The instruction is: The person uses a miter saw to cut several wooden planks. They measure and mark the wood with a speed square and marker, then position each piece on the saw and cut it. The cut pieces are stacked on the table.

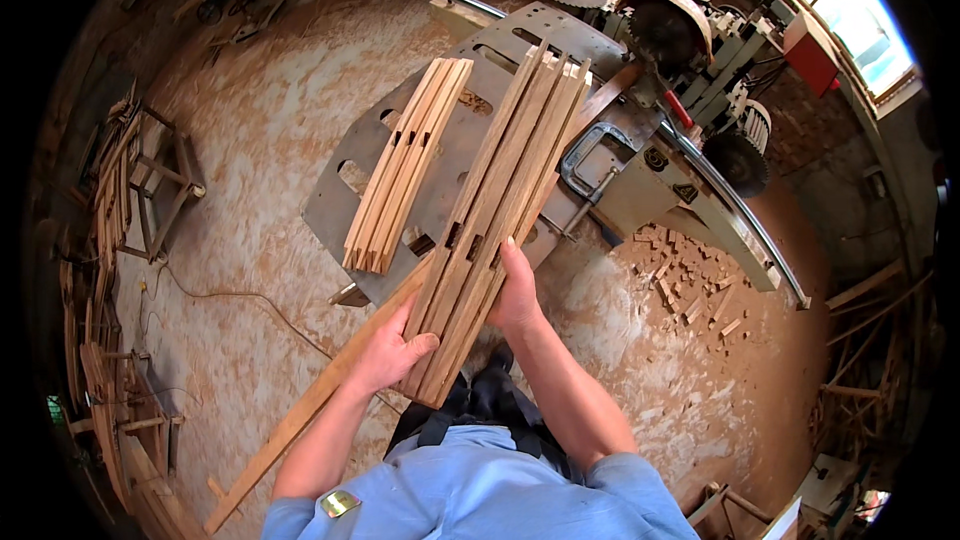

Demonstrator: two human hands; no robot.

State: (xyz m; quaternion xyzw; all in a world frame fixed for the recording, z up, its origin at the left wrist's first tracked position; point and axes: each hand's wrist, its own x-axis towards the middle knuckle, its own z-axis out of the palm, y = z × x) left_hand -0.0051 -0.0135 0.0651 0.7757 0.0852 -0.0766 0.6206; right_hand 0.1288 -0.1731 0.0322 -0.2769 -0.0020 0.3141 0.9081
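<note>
One bundle of notched slats (pixel 497 225), at least three, lies between two hands, both closed on it. The left hand (pixel 388 352) lays its thumb over the top; the right hand (pixel 515 290) points its thumb forward along the right edge. Fingers beneath are hidden. Forearms angle inward. Ahead of the left fingers, one paler bundle (pixel 408 168) rests on one metal table (pixel 338 220); ahead-right of the right fingers, one clamp (pixel 574 166).

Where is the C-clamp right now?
In the head view, the C-clamp is right of centre, at the right edge of the metal tabletop, just right of the held wooden strips.
</note>
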